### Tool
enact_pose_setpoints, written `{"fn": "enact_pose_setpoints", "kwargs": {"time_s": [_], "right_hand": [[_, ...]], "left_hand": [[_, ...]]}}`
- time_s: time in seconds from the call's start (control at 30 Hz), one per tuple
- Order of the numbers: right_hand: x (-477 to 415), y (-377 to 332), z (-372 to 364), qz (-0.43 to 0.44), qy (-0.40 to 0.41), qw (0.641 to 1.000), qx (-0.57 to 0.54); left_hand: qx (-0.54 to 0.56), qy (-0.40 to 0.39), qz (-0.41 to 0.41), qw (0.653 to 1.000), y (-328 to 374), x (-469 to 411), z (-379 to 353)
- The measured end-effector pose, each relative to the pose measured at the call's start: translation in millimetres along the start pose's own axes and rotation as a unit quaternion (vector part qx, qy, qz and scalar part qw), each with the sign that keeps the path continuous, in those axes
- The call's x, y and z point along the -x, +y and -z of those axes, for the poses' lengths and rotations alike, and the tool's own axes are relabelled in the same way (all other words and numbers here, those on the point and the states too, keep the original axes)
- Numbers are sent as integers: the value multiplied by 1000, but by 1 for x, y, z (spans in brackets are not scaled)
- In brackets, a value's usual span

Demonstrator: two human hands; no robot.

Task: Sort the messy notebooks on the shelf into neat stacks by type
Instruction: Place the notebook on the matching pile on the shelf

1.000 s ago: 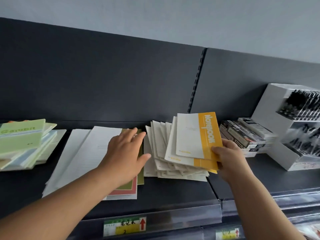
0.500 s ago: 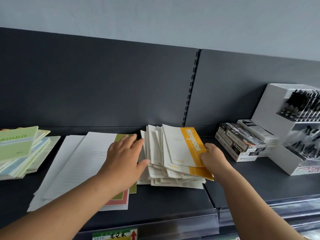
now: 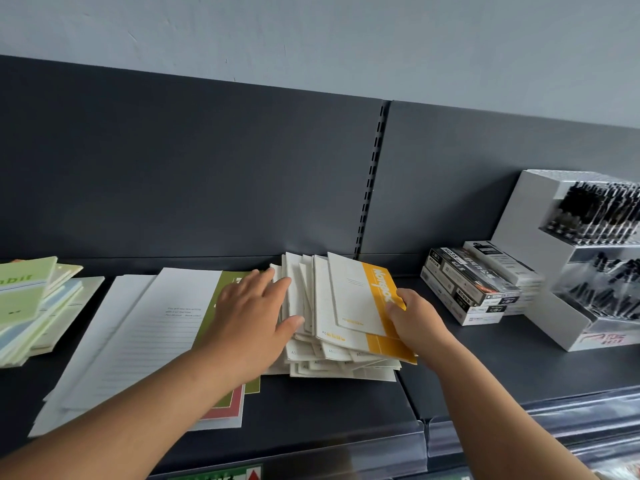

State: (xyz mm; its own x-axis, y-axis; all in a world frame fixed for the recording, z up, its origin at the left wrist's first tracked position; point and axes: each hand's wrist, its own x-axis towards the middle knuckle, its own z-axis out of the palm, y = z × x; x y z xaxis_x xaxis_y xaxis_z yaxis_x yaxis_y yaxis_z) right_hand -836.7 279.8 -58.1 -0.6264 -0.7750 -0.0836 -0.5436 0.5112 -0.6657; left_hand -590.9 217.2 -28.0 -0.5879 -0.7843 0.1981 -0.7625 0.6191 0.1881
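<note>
A fanned pile of small white-and-yellow notebooks lies on the dark shelf. My right hand pinches the yellow edge of the top notebook, which lies on the pile. My left hand lies flat with spread fingers on the pile's left side, thumb over the white covers. Left of it are large white lined notebooks lying over a green one and a red one. A messy stack of pale green notebooks sits at the far left.
Dark boxes of pens are stacked right of the pile. A white display stand with black pens fills the far right. The dark back panel rises behind. A clear price rail runs along the shelf's front edge.
My right hand lowered the raised yellow notebook onto the fanned pile. My left hand slid right from the large notebooks onto the pile's left side.
</note>
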Motion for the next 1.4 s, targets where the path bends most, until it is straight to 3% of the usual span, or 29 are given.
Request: {"fn": "enact_pose_setpoints", "kwargs": {"time_s": [0.27,0.47,0.67,1.07,1.4], "right_hand": [[7,-3,-3,21,3,997,76],[16,-18,-16,118,-17,979,162],[26,-35,-31,190,-50,966,166],[34,-37,-23,179,-38,969,168],[58,-101,-43,299,-2,918,263]], "left_hand": [[-7,1,-2,1000,-2,4,0],[-7,5,-3,1000,-3,10,2],[-10,4,6,1000,-5,11,6],[-8,6,10,1000,-10,17,9],[-44,19,77,996,-57,41,32]]}}
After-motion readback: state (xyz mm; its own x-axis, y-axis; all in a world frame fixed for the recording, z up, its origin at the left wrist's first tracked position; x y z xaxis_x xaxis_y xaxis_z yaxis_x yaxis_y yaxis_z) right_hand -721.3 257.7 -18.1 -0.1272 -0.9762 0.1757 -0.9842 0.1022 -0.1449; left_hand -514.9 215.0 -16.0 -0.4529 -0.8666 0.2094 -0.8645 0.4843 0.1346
